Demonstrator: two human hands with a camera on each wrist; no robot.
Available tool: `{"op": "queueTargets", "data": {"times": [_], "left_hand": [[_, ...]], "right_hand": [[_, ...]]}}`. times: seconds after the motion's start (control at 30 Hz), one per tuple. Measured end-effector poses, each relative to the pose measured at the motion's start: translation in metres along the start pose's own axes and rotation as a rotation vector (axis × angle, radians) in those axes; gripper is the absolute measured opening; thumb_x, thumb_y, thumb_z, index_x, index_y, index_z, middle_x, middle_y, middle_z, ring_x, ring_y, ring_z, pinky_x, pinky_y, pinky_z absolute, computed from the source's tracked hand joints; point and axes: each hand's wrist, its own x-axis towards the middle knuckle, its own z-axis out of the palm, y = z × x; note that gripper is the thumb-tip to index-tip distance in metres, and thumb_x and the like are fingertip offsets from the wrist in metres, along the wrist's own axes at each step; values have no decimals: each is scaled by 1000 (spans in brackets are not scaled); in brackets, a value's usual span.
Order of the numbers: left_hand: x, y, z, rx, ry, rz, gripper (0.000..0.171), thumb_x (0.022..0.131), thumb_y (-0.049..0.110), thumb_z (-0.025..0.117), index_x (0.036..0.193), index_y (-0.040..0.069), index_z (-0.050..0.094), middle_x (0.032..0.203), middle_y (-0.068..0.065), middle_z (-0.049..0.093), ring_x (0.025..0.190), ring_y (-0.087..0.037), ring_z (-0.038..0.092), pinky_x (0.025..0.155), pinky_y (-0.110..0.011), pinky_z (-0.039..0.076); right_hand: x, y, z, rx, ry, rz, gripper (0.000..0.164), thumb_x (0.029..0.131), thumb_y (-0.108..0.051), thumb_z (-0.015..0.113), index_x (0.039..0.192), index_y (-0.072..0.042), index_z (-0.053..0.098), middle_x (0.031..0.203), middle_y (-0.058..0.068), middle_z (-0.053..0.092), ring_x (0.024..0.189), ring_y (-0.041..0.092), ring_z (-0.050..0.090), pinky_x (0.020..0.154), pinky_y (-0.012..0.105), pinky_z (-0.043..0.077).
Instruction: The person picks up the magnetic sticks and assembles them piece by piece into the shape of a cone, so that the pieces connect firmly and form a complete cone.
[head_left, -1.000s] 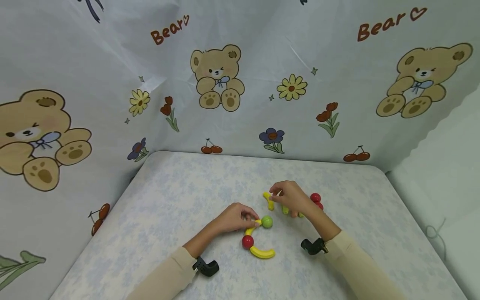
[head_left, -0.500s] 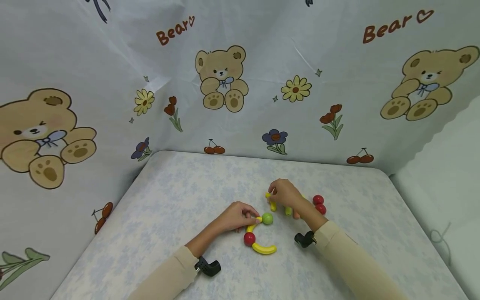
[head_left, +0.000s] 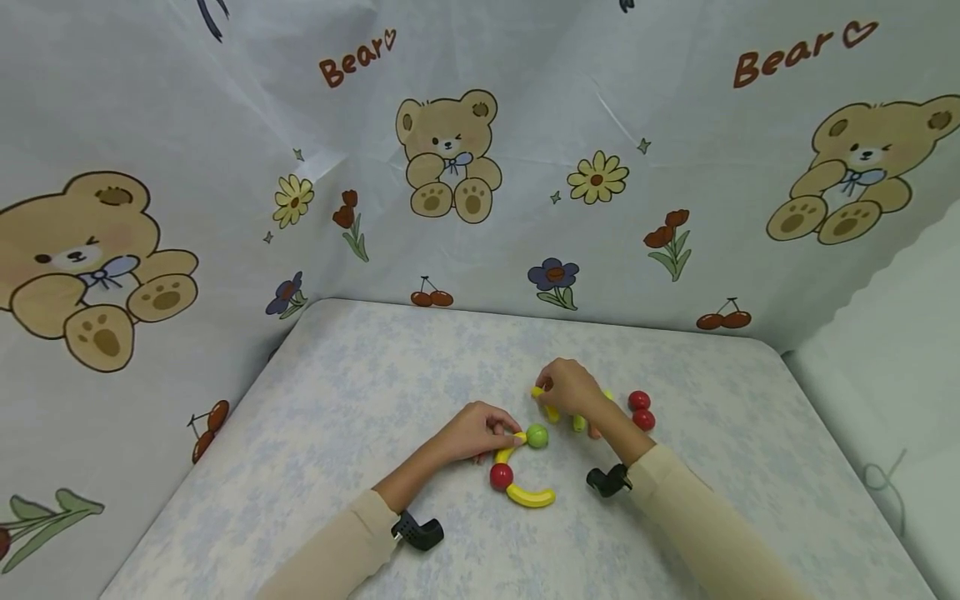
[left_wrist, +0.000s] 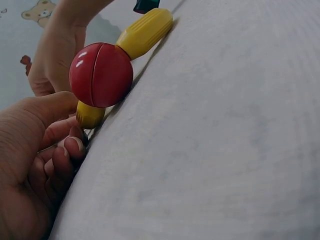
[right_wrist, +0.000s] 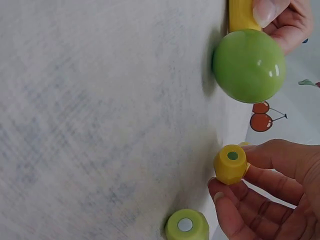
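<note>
Curved yellow rod [head_left: 552,412]: I see the right hand [head_left: 567,388] pinching it, the left hand [head_left: 474,430] pinching another rod [head_left: 504,455] against a green ball [head_left: 537,436].

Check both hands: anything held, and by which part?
Left hand pinches a curved yellow stick at its end beside the green ball. Right hand pinches a second yellow stick between its ends.

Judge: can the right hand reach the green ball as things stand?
Probably yes: a free gap leads from the right hand to the green ball, and the left hand is on the ball's other side. The yellow piece the right hand pinches may need setting down first.
</note>
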Motion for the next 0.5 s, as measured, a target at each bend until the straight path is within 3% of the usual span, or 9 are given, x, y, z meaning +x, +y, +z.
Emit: {"op": "queueTargets", "data": {"times": [0.27,0.5], "left_hand": [[0,0,1,11,1,-2,15,92,28,78,103,18,79,64,0,66,36,-10,45,36,-24,40],[1,0,1,12,13,-18,15,92,28,78,103,18,79,63,1,65,37,-10,44,36,-24,40]], "right_hand": [[-19,-2,-7,42,28,-52,16,87,-12,79,103,-8,78,88,3,68,77,19,57,72,38,53],[-38,-2,-8,110,55,-65,15,87,-12,81,101,-9,77,86,1,68,73,17,59,64,29,54]]}}
